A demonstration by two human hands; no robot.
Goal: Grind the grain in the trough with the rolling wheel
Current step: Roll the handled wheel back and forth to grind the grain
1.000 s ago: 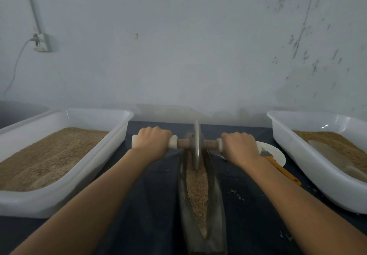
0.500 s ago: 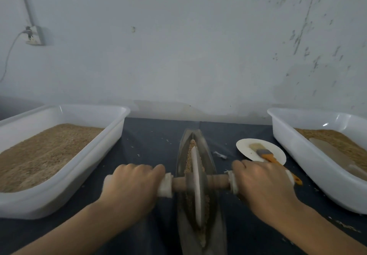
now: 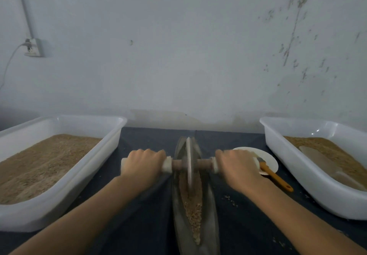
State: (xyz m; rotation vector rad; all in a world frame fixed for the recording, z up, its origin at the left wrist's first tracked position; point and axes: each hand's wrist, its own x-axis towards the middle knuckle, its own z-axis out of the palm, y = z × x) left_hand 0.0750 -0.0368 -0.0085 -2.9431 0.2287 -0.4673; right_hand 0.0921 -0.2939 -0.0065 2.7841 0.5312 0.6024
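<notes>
1. Head view: Wooden axle in both fists. My left hand [image 3: 144,164] and right hand [image 3: 236,166] curl tight round the white grips either side of the rolling wheel [image 3: 188,162], which stands upright in the trough [image 3: 208,205], toward its far end.
2. I judge this mid-grind; next comes a steady, level pull toward me over the grain [image 3: 193,207] lying nearer me in the trough.
3. Left of the trough, a white tub [image 3: 95,161] holds grain; right of it, another tub [image 3: 297,167] holds grain and a pale scoop [image 3: 325,165].

I can read no text, label, brand or number anywhere from here; nothing in view carries legible writing.
</notes>
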